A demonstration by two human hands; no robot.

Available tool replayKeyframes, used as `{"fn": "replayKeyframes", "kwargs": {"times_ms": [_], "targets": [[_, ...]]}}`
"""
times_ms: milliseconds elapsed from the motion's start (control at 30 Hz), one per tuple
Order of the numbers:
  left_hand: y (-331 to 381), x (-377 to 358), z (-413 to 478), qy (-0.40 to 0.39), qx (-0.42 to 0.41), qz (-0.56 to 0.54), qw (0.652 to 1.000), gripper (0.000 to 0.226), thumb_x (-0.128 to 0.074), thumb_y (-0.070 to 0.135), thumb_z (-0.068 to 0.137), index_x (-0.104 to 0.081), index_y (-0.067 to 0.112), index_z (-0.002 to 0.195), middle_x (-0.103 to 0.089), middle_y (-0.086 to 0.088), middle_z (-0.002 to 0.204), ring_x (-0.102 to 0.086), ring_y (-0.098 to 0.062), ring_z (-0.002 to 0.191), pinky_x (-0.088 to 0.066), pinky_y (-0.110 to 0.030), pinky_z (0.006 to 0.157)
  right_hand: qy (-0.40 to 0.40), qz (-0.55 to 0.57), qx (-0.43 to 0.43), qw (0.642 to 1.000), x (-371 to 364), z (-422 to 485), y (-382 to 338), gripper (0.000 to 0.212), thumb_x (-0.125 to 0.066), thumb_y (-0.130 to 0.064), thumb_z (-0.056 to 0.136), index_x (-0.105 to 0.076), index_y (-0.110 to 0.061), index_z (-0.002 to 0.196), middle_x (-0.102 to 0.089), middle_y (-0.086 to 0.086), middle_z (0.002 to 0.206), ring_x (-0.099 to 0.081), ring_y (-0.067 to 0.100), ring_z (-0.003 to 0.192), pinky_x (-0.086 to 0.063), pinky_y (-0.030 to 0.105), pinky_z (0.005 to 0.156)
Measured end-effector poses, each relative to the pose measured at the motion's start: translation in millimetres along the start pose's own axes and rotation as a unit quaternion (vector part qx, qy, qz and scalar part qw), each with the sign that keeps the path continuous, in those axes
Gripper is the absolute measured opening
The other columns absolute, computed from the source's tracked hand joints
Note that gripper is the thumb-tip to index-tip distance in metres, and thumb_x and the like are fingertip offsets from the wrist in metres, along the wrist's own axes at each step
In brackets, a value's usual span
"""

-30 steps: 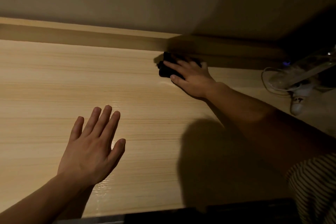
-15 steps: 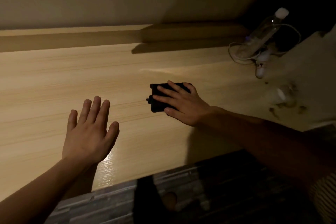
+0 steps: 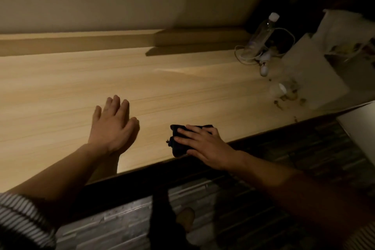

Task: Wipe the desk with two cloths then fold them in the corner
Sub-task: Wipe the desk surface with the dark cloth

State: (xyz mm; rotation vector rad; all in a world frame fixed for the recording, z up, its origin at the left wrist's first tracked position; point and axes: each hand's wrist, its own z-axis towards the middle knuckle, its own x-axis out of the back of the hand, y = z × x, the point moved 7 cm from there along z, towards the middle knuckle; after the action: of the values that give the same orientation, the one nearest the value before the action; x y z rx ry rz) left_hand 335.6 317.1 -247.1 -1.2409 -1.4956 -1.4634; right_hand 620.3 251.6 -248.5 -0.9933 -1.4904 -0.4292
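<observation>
A dark folded cloth (image 3: pixel 178 144) lies on the light wooden desk (image 3: pixel 182 87) right at its front edge. My right hand (image 3: pixel 205 144) presses flat on top of the cloth, fingers spread, covering most of it. My left hand (image 3: pixel 113 126) rests palm down on the bare desk to the left of the cloth, fingers apart, holding nothing. Only one cloth is visible.
A clear plastic bottle (image 3: pixel 261 34) with a white cap leans at the back right among white cables (image 3: pixel 249 59). A small white cup (image 3: pixel 278 90) and brown crumbs lie near a white box (image 3: pixel 312 77). A raised wooden ledge (image 3: pixel 81 41) runs along the wall.
My right hand has drawn the cloth from the back ledge across the desk to the front edge. My left hand stays flat on the desk.
</observation>
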Motion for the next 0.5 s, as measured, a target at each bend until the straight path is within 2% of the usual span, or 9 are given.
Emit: {"fn": "replayKeyframes", "kwargs": {"times_ms": [67,133,233,267,300,367,400,433,500], "targets": [[28.9,8.4,-41.0,-0.005,-0.077,-0.070,0.995,0.062,-0.033,0.054,0.104,-0.051,0.012,0.145,-0.046,-0.013,0.158,-0.047,-0.036,0.142,-0.034,-0.045,0.117,0.005,0.005,-0.015,1.000,-2.3,-11.6,-17.1,0.050,-0.046,-0.038,0.109,-0.038,-0.039,0.158,-0.031,-0.012,0.168,-0.028,0.020,0.153,-0.029,0.047,0.104],[57.0,2.0,-99.3,-0.048,-0.118,-0.151,0.980,0.063,-0.036,0.053,0.106,-0.055,0.015,0.152,-0.048,-0.006,0.164,-0.043,-0.024,0.151,-0.030,-0.036,0.123,-0.012,0.015,-0.032,0.999,1.0,-18.7,-35.0,0.048,-0.051,-0.030,0.109,-0.044,-0.035,0.156,-0.036,-0.009,0.166,-0.036,0.025,0.147,-0.032,0.045,0.101],[72.0,0.3,-168.1,-0.079,0.010,-0.366,0.927,0.041,-0.051,0.048,0.109,-0.067,0.024,0.138,-0.066,0.008,0.144,-0.056,-0.015,0.138,-0.039,-0.017,0.110,-0.036,0.026,-0.009,0.999,23.8,-21.5,-79.0,0.044,-0.049,-0.028,0.110,-0.047,-0.033,0.154,-0.041,-0.007,0.164,-0.043,0.026,0.137,-0.034,0.041,0.098],[72.3,2.0,-183.2,-0.085,0.087,-0.474,0.872,0.035,-0.054,0.046,0.108,-0.072,0.025,0.129,-0.074,0.009,0.130,-0.065,-0.015,0.127,-0.044,-0.014,0.099,-0.031,0.014,0.012,0.999,35.4,-21.2,-98.8,0.044,-0.047,-0.030,0.110,-0.047,-0.032,0.154,-0.041,-0.007,0.163,-0.043,0.027,0.135,-0.035,0.041,0.097],[71.9,4.5,-194.3,-0.093,0.158,-0.589,0.787,0.040,-0.054,0.049,0.106,-0.076,0.021,0.124,-0.079,0.007,0.118,-0.072,-0.016,0.115,-0.049,-0.017,0.091,-0.021,-0.002,0.039,0.999,48.2,-20.1,-120.5,0.045,-0.043,-0.033,0.109,-0.048,-0.030,0.154,-0.042,-0.005,0.163,-0.044,0.028,0.134,-0.036,0.043,0.096],[76.3,12.7,-213.4,-0.126,0.248,-0.781,0.559,0.060,-0.049,0.057,0.105,-0.075,0.007,0.127,-0.080,-0.007,0.114,-0.078,-0.021,0.099,-0.053,-0.033,0.088,0.008,-0.033,0.101,0.994,75.0,-16.8,-169.3,0.049,-0.037,-0.037,0.107,-0.049,-0.027,0.153,-0.044,-0.003,0.163,-0.046,0.030,0.133,-0.040,0.046,0.094],[77.5,22.4,-221.0,-0.130,0.261,-0.843,0.453,0.066,-0.051,0.059,0.104,-0.074,0.002,0.129,-0.077,-0.015,0.121,-0.078,-0.027,0.103,-0.054,-0.041,0.094,0.019,-0.051,0.132,0.990,87.6,-14.7,-193.9,0.049,-0.038,-0.037,0.107,-0.049,-0.026,0.153,-0.044,-0.002,0.162,-0.047,0.031,0.133,-0.042,0.047,0.093],[75.0,35.6,-227.3,-0.116,0.262,-0.879,0.381,0.067,-0.055,0.057,0.102,-0.072,-0.001,0.131,-0.074,-0.021,0.128,-0.076,-0.034,0.110,-0.053,-0.048,0.102,0.028,-0.070,0.159,0.984,98.9,-11.9,-216.6,0.049,-0.042,-0.037,0.107,-0.049,-0.025,0.154,-0.044,-0.002,0.163,-0.048,0.031,0.134,-0.043,0.047,0.092],[63.2,64.9,-237.3,-0.071,0.247,-0.914,0.315,0.058,-0.063,0.044,0.100,-0.069,0.000,0.136,-0.068,-0.025,0.137,-0.072,-0.039,0.116,-0.049,-0.053,0.111,0.037,-0.112,0.192,0.974,117.8,-5.6,-252.9,0.050,-0.043,-0.040,0.108,-0.043,-0.029,0.157,-0.038,-0.004,0.166,-0.045,0.030,0.140,-0.044,0.047,0.092]]}}
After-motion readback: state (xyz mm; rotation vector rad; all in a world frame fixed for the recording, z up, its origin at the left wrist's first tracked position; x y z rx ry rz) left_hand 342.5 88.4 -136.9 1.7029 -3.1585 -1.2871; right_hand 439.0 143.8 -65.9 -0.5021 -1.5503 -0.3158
